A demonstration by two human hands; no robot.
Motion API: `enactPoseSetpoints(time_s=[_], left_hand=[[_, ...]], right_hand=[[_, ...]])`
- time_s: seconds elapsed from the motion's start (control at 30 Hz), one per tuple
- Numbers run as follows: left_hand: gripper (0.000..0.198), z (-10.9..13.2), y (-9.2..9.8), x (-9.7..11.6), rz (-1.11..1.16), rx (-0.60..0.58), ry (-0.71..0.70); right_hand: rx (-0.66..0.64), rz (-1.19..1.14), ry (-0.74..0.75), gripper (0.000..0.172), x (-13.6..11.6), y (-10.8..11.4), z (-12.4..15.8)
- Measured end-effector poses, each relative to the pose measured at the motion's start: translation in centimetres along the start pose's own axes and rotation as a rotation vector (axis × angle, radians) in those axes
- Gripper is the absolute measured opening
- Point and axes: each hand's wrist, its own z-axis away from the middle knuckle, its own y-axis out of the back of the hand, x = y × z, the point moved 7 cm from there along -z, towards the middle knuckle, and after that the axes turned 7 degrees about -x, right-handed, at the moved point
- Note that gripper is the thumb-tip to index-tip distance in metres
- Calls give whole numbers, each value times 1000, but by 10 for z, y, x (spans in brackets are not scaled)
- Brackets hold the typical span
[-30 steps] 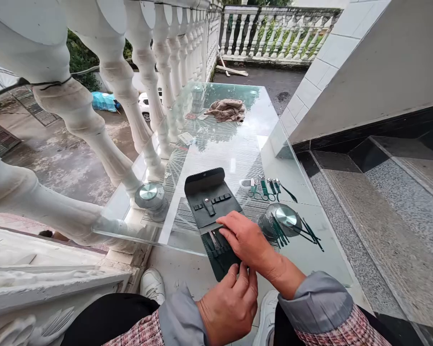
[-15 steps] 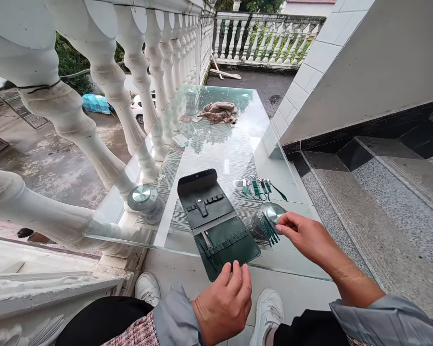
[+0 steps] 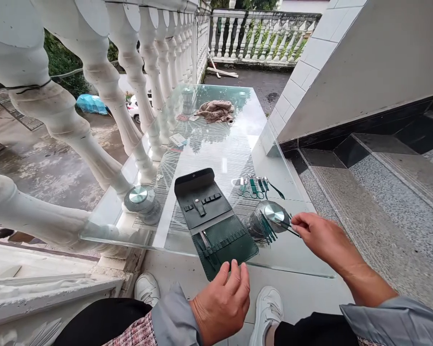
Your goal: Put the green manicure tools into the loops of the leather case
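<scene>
An unfolded dark green manicure case (image 3: 216,218) lies on the glass table, with elastic loops on both panels and tweezers-like metal tools (image 3: 206,240) in its lower left loops. My left hand (image 3: 223,300) is at the case's near edge, fingers bent and a little apart, holding nothing visible; whether it touches the case I cannot tell. My right hand (image 3: 319,238) pinches a thin green manicure tool (image 3: 291,230), right of the case. Several slim green tools (image 3: 267,228) lie in a bunch between the case and that hand. Beyond them lie green-handled scissors and nail clippers (image 3: 254,186) in a row.
The glass table (image 3: 202,163) rests on round supports with metal caps (image 3: 139,194). A crumpled brown cloth (image 3: 216,111) and a small card (image 3: 178,140) lie farther back. A white balustrade (image 3: 90,72) borders the left; stone steps (image 3: 382,192) rise on the right.
My right hand has moved a little to the right, away from the bunch, with a thin green tool now visible in its fingers. The left hand has hardly moved.
</scene>
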Motion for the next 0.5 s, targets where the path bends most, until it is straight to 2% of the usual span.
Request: enactPoseSetpoints(time_s=[0.1, 0.23, 0.4, 0.5], left_hand=[[28, -1, 0, 0, -5, -5, 1], [28, -2, 0, 0, -3, -8, 0], [28, -2, -1, 0, -5, -10, -8], [28, -1, -1, 0, -5, -14, -10]], right_hand=[[-72, 23, 31, 15, -5, -9, 0], [-98, 70, -3, 18, -10, -11, 0], [-103, 91, -3, 18, -10, -11, -1], [-52, 78, -3, 16, -8, -10, -1]])
